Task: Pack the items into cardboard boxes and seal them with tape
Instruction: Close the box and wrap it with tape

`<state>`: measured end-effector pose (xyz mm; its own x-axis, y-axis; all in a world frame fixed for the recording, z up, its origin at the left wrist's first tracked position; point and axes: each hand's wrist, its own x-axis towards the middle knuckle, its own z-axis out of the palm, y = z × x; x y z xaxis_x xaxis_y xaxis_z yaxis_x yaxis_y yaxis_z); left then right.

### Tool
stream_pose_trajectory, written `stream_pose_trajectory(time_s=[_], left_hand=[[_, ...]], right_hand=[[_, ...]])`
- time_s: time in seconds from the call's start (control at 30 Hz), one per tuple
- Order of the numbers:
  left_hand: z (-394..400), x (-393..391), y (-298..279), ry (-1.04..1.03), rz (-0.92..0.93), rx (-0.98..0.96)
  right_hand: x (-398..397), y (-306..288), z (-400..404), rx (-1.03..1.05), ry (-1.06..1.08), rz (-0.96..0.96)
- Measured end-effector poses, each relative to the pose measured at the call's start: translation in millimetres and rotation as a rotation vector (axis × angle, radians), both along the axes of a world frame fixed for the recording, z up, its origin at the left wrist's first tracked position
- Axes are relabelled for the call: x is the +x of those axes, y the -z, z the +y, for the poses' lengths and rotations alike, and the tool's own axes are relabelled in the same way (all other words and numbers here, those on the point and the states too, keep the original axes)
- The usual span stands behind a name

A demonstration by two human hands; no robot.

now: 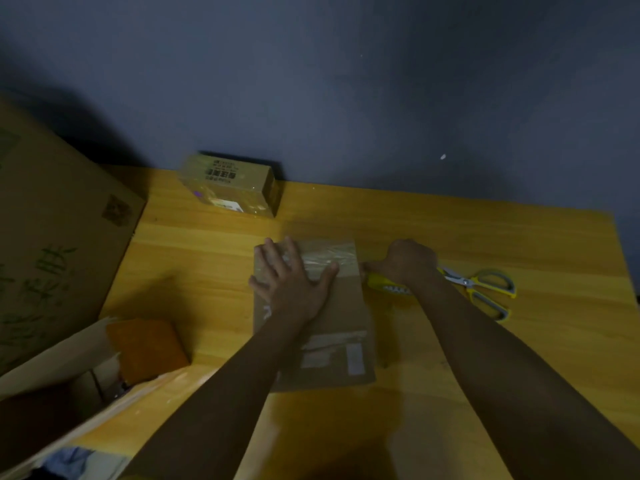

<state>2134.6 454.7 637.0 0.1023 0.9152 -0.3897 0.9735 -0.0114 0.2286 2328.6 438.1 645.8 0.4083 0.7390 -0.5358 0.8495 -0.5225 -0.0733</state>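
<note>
My left hand (294, 282) presses flat on the box (311, 317) mid-surface (450, 230); my right hand (408, 261) grips the tape roll (381, 284) beside it. I'd pull taut, then smooth down.

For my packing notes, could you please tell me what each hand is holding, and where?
The right hand grips a yellow tape roll from above beside the box; the left hand lies flat on the box, holding nothing.
</note>
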Motion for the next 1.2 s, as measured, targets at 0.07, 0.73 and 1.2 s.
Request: stream_pose_trajectory(time_s=[0.07, 0.73, 1.2], left_hand=[[0, -4, 3, 0.0, 0.0, 0.043], [60, -127, -2, 0.05, -0.505, -0.273], [72, -107, -56, 0.013, -0.697, -0.289]], right_hand=[[-7, -4, -4, 0.02, -0.009, -0.039], [-131, -124, 46, 0.104, -0.234, -0.139], [-108, -162, 23, 0.272, -0.098, 0.449]])
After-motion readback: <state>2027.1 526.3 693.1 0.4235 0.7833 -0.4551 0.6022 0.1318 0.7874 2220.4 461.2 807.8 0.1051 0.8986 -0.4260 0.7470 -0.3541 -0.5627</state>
